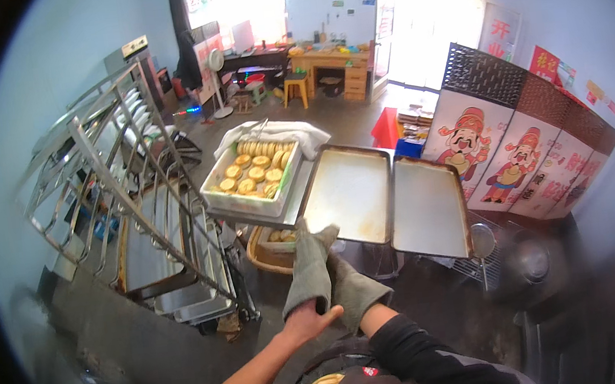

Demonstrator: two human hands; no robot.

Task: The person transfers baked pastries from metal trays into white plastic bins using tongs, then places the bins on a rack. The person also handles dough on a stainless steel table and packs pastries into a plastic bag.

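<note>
Two grey-green cloth oven mitts (307, 268) are in front of me, their tips crossed close together near the tray's edge. My left hand (310, 320) is partly inside the left mitt; its thumb sticks out at the cuff towards the right one. My right hand goes into the right mitt (356, 289), with only the wrist bare. The cloth hides the fingers of both hands. Just beyond the mitts, a white plastic crate (248, 206) holds rows of round golden pastries (254, 174). To its right lies a flat metal baking tray (349, 195), its surface bare.
Another baking tray (428, 205) lies farther right. A metal rack (111, 169) with trays stands at left. Below the crate is a wicker basket (266, 261). A printed folding screen (511, 146) stands at right, near a wire strainer (482, 240). Desks (335, 64) stand at the back.
</note>
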